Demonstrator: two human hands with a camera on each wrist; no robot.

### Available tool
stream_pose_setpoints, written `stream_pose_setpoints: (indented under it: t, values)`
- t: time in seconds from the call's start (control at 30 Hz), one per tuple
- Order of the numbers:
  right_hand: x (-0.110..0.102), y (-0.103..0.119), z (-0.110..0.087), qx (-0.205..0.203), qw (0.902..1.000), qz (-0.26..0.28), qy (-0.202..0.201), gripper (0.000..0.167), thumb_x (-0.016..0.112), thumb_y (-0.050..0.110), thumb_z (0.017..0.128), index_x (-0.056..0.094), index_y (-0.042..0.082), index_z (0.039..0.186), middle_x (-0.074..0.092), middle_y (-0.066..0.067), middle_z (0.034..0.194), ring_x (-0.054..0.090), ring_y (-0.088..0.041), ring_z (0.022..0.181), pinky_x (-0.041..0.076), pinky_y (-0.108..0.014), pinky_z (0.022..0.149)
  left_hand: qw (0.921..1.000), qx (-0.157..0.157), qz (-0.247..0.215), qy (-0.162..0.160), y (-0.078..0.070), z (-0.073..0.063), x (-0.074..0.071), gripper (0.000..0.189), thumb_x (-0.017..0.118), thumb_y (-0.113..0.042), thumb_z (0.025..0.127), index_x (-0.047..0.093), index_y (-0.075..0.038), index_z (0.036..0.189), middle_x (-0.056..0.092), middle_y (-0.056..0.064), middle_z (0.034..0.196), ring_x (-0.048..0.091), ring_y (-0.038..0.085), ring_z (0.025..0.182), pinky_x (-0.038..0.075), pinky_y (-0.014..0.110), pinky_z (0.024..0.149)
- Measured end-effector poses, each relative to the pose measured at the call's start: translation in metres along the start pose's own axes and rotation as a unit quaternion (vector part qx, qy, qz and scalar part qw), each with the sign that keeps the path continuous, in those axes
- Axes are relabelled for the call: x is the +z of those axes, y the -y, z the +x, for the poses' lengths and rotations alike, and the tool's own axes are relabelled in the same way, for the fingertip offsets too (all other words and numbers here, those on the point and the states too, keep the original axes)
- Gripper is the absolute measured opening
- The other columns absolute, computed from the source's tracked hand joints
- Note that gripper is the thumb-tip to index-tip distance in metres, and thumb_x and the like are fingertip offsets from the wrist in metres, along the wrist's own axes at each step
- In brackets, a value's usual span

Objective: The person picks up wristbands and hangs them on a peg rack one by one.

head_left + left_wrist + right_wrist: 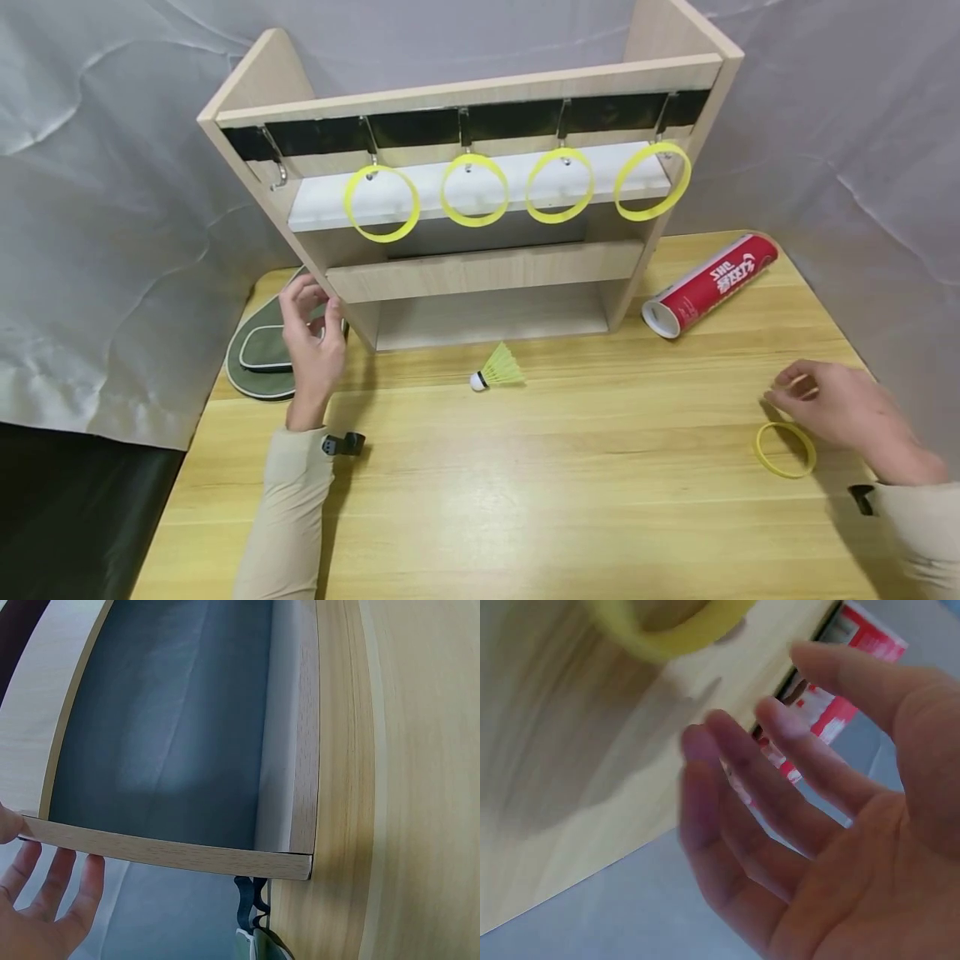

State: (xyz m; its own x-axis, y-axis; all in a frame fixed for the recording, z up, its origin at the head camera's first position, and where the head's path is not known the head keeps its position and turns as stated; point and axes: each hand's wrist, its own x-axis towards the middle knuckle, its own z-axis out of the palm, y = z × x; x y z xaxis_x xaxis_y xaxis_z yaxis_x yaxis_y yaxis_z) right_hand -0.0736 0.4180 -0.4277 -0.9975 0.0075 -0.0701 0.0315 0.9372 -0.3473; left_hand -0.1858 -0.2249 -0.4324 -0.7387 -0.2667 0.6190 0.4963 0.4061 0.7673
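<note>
My left hand (313,350) grips the side panel of a wooden shelf unit (480,275) at its left edge. In the left wrist view the thumb lies on one face of the panel (172,853), with the fingers (86,889) on the other. At the right, my right hand (843,408) hovers over the table, its fingers loosely bent and nothing between them. A yellow ring (783,475) is just below that hand, apart from the fingers. Several more yellow rings (414,212) hang from metal hooks along the shelf's black strip; the leftmost hook (276,158) is bare.
A yellow shuttlecock (501,367) lies on the wooden table (525,492) before the shelf. Right of the shelf lies a red shuttlecock tube (712,283). A dark green case (255,379) with white piping is behind my left hand. Grey cloth (112,208) hangs around the table.
</note>
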Motion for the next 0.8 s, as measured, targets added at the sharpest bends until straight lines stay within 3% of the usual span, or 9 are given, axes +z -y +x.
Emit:
stream_pose_setpoints:
  t: [0.2,0.3,0.57,0.8]
  values:
    - [-0.006,-0.022,-0.004,0.023,0.9954,-0.025,0.090,0.034,0.081,0.036,0.098,0.077,0.002,0.097,0.078,-0.016,0.090,0.069,-0.022,0.078,0.049,-0.034,0.065,1.0000,0.004,0.002,0.004,0.000,0.000,-0.001,0.038,0.060,0.000,0.108,0.050,0.001,0.145,0.060,-0.013,0.115,0.065,0.007,0.109,0.048,0.015,0.072]
    - [-0.004,-0.029,-0.007,0.017,0.9939,-0.029,0.105,0.032,0.080,0.036,0.099,0.077,0.005,0.094,0.077,-0.010,0.087,0.066,-0.018,0.076,0.049,-0.034,0.065,1.0000,0.005,0.002,0.007,0.001,0.000,-0.002,0.037,0.059,0.000,0.109,0.050,0.002,0.144,0.061,-0.012,0.115,0.066,0.008,0.109,0.049,0.016,0.072]
    - [0.005,-0.035,-0.017,-0.053,0.9935,-0.025,0.097,0.007,0.079,0.017,0.100,0.080,0.015,0.094,0.074,0.007,0.085,0.056,0.011,0.074,0.051,-0.024,0.066,0.9997,0.012,0.005,0.019,0.002,0.001,-0.002,0.037,0.059,-0.001,0.109,0.049,0.002,0.144,0.061,-0.015,0.115,0.065,0.006,0.110,0.049,0.017,0.073]
    - [0.015,-0.030,-0.016,-0.101,0.9904,0.006,0.095,0.015,0.083,0.005,0.093,0.074,0.017,0.089,0.064,0.018,0.078,0.052,0.011,0.072,0.053,-0.021,0.066,0.9999,0.006,0.004,0.013,0.003,0.000,-0.001,0.036,0.060,-0.001,0.109,0.050,0.002,0.144,0.063,-0.008,0.114,0.066,0.011,0.110,0.049,0.017,0.073]
